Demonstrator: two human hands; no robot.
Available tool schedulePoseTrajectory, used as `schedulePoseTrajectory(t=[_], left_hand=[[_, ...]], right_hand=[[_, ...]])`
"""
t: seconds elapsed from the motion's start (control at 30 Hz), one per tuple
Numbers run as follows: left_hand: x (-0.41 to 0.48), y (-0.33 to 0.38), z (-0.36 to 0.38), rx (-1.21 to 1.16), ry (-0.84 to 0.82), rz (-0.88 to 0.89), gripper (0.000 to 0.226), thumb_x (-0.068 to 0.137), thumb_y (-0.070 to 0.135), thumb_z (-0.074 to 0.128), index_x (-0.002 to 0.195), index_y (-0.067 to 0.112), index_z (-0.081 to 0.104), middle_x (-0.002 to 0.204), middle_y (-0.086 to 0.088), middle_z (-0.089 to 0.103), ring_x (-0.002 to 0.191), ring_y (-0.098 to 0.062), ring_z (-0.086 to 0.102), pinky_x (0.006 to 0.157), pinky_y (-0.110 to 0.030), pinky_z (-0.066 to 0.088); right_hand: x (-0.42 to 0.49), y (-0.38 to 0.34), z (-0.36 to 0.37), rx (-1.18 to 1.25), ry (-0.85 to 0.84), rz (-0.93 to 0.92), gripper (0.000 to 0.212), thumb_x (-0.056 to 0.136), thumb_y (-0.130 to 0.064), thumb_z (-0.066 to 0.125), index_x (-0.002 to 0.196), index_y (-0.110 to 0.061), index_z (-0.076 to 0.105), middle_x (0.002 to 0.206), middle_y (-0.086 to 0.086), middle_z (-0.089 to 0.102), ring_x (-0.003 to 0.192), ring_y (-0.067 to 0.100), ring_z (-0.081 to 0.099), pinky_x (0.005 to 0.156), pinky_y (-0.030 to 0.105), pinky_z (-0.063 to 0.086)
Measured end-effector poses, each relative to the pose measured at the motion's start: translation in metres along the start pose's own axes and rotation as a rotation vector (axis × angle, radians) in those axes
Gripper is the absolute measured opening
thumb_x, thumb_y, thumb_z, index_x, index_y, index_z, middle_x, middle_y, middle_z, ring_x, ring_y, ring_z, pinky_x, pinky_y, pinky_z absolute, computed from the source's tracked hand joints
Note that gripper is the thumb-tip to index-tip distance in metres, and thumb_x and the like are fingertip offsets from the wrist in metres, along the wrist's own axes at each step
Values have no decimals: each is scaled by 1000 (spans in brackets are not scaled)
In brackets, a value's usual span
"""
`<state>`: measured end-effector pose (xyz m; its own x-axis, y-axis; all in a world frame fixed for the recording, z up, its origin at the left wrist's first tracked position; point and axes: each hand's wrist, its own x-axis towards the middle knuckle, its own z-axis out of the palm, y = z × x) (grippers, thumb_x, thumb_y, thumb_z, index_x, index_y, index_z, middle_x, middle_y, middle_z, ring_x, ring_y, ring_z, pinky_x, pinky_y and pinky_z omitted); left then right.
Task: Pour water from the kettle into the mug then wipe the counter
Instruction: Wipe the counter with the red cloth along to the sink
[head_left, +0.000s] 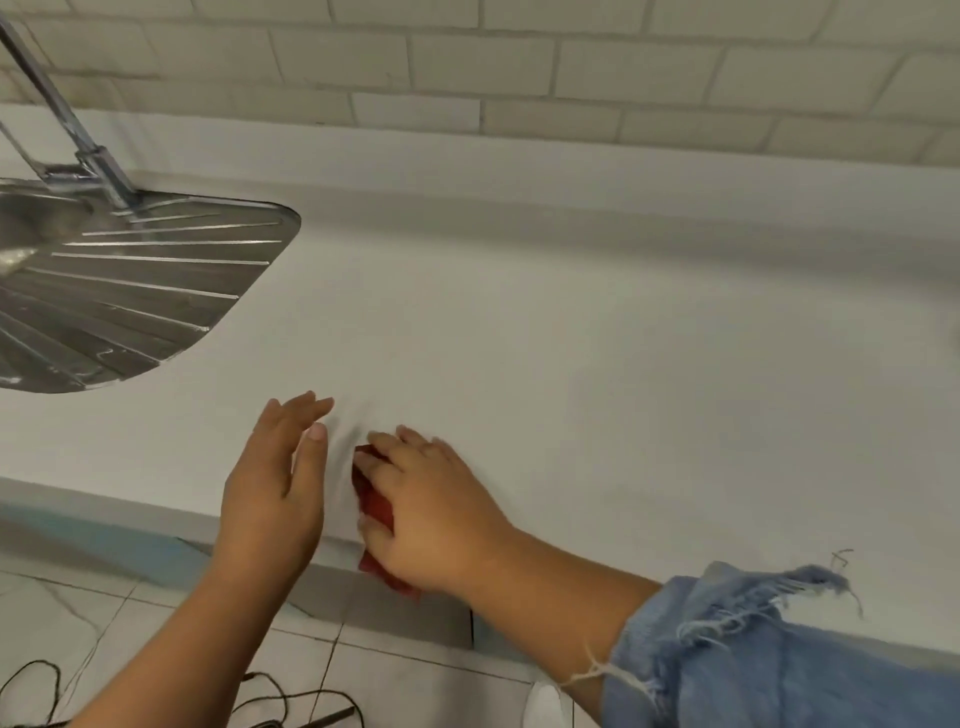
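Two bare hands work the near edge of our white counter (571, 322), with neither kettle nor mug anywhere in view. At far left the steel drainboard (130, 291) fans out below the tap's stem (62, 119). Next comes our left hand (275, 488), fingers together and extended, turned on edge, holding nothing; whether it touches the surface we cannot tell. Just to its right lies the red cloth (374, 501), its long axis running from the counter top toward us and over the front lip. Our right hand (431, 509) lies flat on the cloth, fingers spread and pressing it down, a frayed denim sleeve (779, 654) trailing behind. We judge the wiping stage under way; the bare counter waiting for the cloth stretches away to the right.
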<state>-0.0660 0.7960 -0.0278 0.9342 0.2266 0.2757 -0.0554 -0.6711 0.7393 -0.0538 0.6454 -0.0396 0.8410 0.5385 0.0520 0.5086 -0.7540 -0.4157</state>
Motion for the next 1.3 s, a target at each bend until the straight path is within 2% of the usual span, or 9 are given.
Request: schedulePoseTrajectory(t=[0.2, 0.43, 0.5, 0.6, 0.73, 0.83, 1.0, 1.1, 1.3], left_hand=[[-7, 20, 18, -67, -114, 70, 34, 95, 44, 34, 120, 35, 55, 138, 14, 48, 139, -1, 22, 102, -25, 25], [-17, 60, 44, -111, -204, 136, 32, 95, 46, 35, 117, 38, 57, 130, 24, 48, 138, 2, 23, 98, -18, 25], [-25, 73, 53, -133, -233, 141, 30, 94, 43, 36, 114, 39, 57, 129, 26, 48, 137, 4, 22, 94, -13, 25], [-35, 96, 70, -132, -289, 170, 33, 93, 44, 36, 116, 37, 58, 131, 25, 49, 137, 5, 22, 99, -18, 26], [-47, 132, 99, -66, -321, 221, 28, 93, 41, 41, 114, 39, 59, 124, 31, 50, 133, 6, 28, 104, -23, 27], [-67, 161, 126, -94, -339, 202, 20, 92, 36, 48, 104, 44, 61, 109, 42, 50, 121, 12, 36, 97, -24, 36], [-102, 206, 173, -98, -374, 214, 18, 90, 36, 50, 97, 47, 62, 103, 39, 54, 78, 15, 53, 74, -13, 40], [-117, 231, 195, -91, -386, 232, 18, 90, 35, 50, 98, 46, 62, 102, 40, 53, 91, 9, 53, 77, -15, 39], [-138, 257, 216, -66, -401, 233, 18, 91, 34, 50, 100, 44, 63, 106, 35, 56, 99, 18, 48, 76, -13, 39]], right_hand=[[-95, 119, -56, -13, 259, 426, 57, 90, -37, 49, 144, -28, 35, 155, -9, 27, 141, 13, 21, 118, 33, 12], [-194, 206, -107, -7, 447, 895, 56, 90, -33, 52, 142, -19, 39, 153, 0, 32, 138, 21, 32, 115, 34, 23], [-180, 198, -102, -11, 429, 851, 59, 89, -35, 53, 143, -17, 38, 154, 2, 30, 140, 22, 28, 116, 34, 22], [-149, 161, -80, -33, 278, 506, 62, 87, -39, 54, 144, -21, 37, 154, 0, 30, 140, 22, 25, 114, 30, 16], [-157, 148, -72, -72, 92, 268, 63, 85, -50, 45, 144, -32, 33, 155, -11, 25, 142, 13, 19, 117, 43, 6], [-209, 202, -99, -57, 153, 401, 59, 86, -50, 43, 143, -39, 31, 155, -17, 23, 144, 9, 13, 114, 49, -1], [-337, 314, -162, -21, 320, 674, 53, 91, -42, 50, 142, -33, 37, 152, -11, 32, 140, 13, 26, 116, 38, 13], [-399, 364, -189, -10, 414, 791, 51, 89, -35, 57, 138, -27, 45, 149, -5, 40, 134, 19, 37, 114, 35, 25], [-434, 415, -210, -14, 480, 988, 54, 89, -31, 56, 139, -18, 45, 149, 4, 40, 133, 25, 38, 111, 32, 25]])
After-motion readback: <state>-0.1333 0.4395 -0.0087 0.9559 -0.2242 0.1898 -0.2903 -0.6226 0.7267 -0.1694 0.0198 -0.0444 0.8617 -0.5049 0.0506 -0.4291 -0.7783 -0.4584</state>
